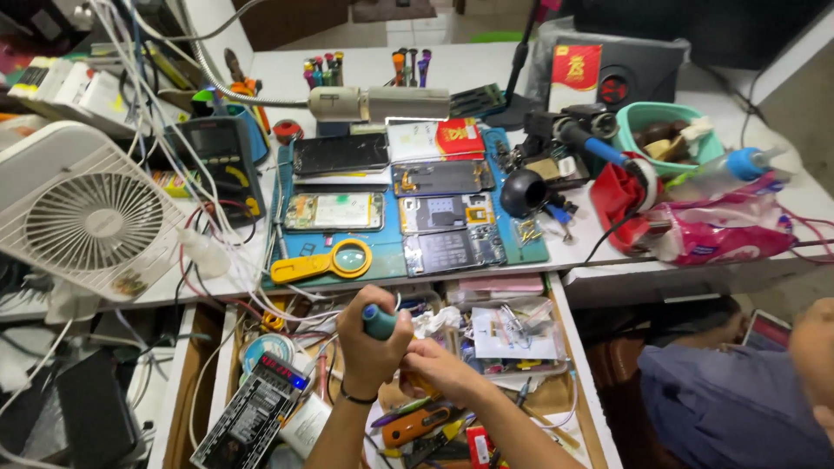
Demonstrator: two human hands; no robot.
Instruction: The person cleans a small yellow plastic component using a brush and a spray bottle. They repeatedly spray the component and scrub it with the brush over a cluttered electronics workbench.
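Left hand (369,347) fisted around teal-capped screwdriver (379,322), upright over near open drawer (580,382) | right hand (439,366) pinching something near its tip, hidden | tool likely light, stiff; best held by handle

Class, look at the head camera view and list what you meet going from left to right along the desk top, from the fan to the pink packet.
White fan → black multimeter → yellow magnifying glass → opened phones on the blue mat → black round blower → red cloth → pink packet.
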